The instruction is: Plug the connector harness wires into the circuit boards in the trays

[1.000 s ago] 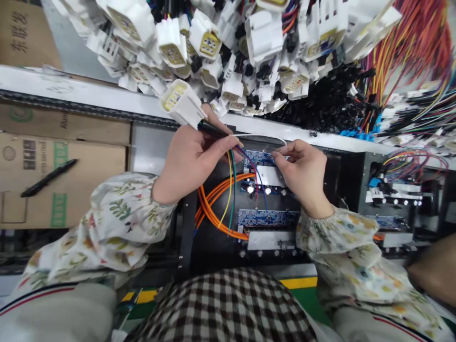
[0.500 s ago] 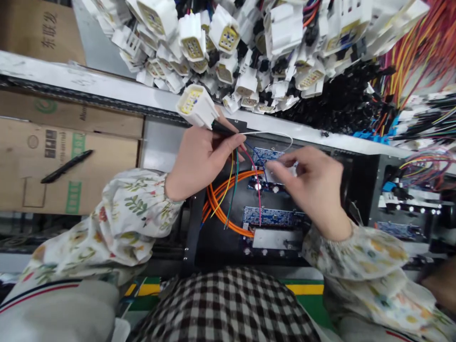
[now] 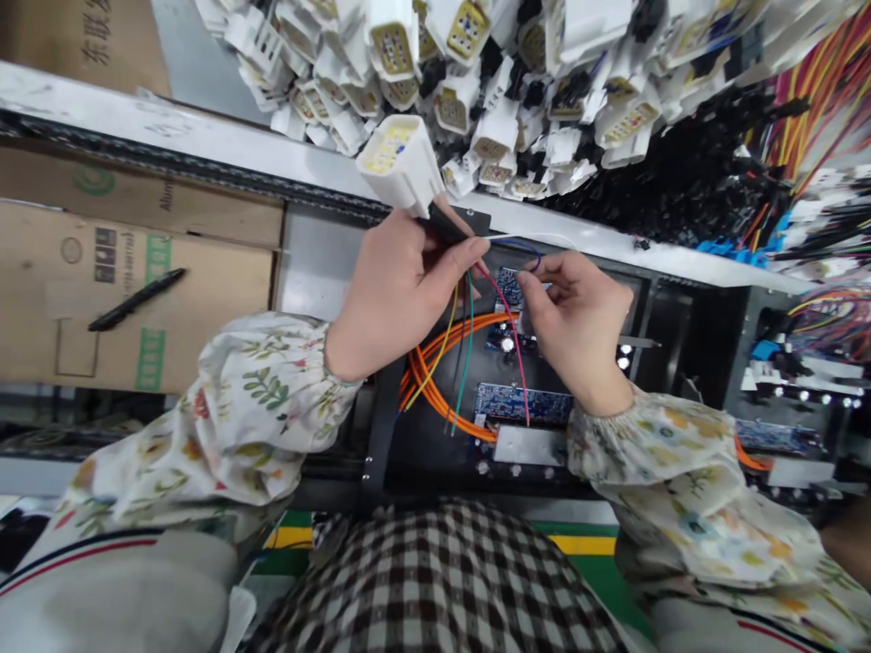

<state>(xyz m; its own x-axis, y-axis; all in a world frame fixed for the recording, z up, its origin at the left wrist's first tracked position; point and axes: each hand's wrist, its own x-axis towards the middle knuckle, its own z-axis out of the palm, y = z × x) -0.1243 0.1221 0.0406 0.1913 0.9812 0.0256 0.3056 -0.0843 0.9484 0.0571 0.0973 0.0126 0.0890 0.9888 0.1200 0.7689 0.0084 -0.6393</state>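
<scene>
My left hand (image 3: 401, 290) is closed round the black sleeve of a wire harness. Its white plug connector (image 3: 401, 165) sticks up past my fingers. Yellow, green and red wires (image 3: 469, 336) hang from that hand over a black chassis (image 3: 422, 444). My right hand (image 3: 578, 317) pinches a thin blue wire (image 3: 527, 251) that loops back towards the left hand. Below both hands lie blue circuit boards (image 3: 523, 404) and a coil of orange cables (image 3: 435, 381).
A heap of white connectors (image 3: 476, 82) and black and coloured wire bundles (image 3: 680, 172) hangs along the back. Cardboard boxes (image 3: 136, 290) stand at the left, with a black pen (image 3: 136, 299) on one. A second chassis (image 3: 782, 399) sits at the right.
My right hand has lifted off the board and now pinches the blue wire closer to my left hand. The view has shifted slightly, and the harness connector sits higher in it.
</scene>
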